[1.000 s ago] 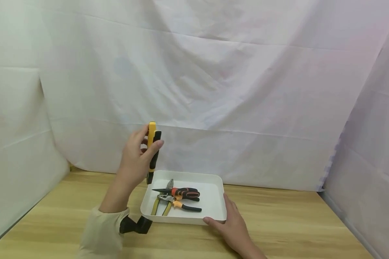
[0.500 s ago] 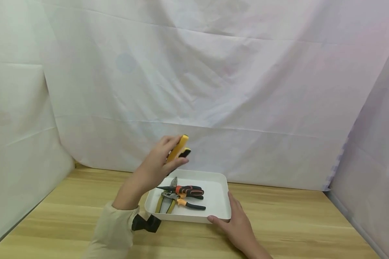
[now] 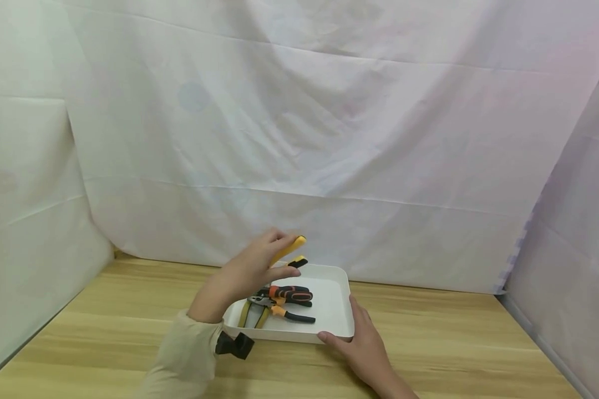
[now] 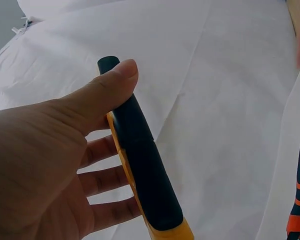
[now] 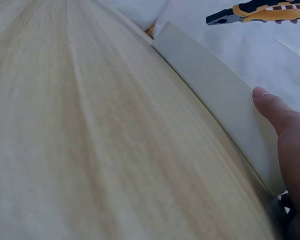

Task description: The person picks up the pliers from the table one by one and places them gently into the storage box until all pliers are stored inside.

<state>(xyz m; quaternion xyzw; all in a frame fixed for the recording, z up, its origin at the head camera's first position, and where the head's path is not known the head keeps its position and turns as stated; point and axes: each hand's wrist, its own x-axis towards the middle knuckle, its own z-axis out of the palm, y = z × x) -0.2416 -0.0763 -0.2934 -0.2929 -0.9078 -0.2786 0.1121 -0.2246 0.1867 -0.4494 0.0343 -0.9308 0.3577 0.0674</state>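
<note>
My left hand [image 3: 249,269] grips yellow-and-black pliers [image 3: 288,250] by the handles, over the back left of a white tray [image 3: 331,293]. In the left wrist view the thumb lies on the black grip of the pliers [image 4: 150,170], fingers behind. The right wrist view shows the dark metal nose of the pliers [image 5: 225,17] raised above the tray wall [image 5: 210,82]. My right hand [image 3: 364,346] holds the tray's front right corner, thumb at the front rim. Inside lie red-and-black pliers [image 3: 294,293], orange-and-black pliers [image 3: 299,317] and olive-handled pliers [image 3: 244,315], partly hidden by my left hand.
The tray stands on a wood-grain table [image 3: 454,343]. A white cloth [image 3: 379,138] hangs behind, close to the tray's back edge, and white sheets flank the table. A black mount [image 3: 235,345] is strapped at my left wrist.
My left hand has moved right and down with the pliers, from left of the tray to over it, tilting them from upright to slanted. My right hand keeps its hold on the tray corner.
</note>
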